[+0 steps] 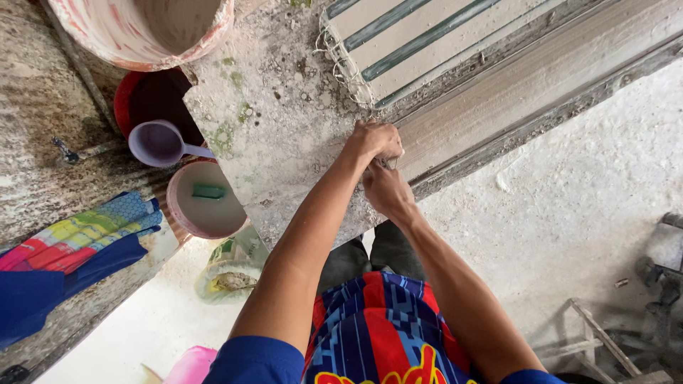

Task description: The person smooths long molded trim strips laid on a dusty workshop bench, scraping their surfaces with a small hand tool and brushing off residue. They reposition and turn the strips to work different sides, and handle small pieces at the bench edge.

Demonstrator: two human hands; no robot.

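Dusty concrete floor (583, 199) lies below a grey stone slab surface (284, 128) flecked with green. Left hand (375, 139) rests fisted at the slab's edge, just beside a long grey moulding strip (526, 92). Right hand (384, 188) sits directly under it, touching it. A small item is pinched between both hands; its kind cannot be told. Each grip is curled narrow. Nearby: purple scoop (160, 144), pale bucket (142, 28), tub with a green block (206, 199).
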